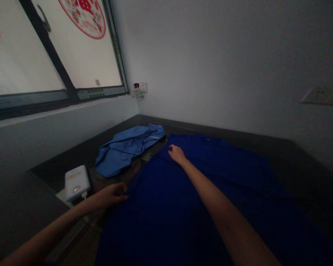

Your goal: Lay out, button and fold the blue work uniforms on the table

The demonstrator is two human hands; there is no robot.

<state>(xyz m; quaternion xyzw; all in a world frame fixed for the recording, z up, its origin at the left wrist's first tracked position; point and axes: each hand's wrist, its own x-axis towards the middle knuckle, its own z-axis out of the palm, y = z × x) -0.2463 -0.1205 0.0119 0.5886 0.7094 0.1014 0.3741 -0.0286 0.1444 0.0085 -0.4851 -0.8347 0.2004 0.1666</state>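
Observation:
A dark blue T-shirt (199, 192) lies spread flat on a dark counter (294, 155), its collar toward the far wall. My right hand (177, 153) reaches far forward and pinches the shirt's left shoulder edge. My left hand (112, 194) is closed on the shirt's left side edge, nearer to me. Both arms are bare.
A lighter blue garment (127, 149) lies crumpled at the back left of the counter. A white power bank (77, 182) sits near my left hand. Wall sockets (140, 89) are in the corner and another socket (323, 96) on the right wall. A window (55, 48) runs along the left.

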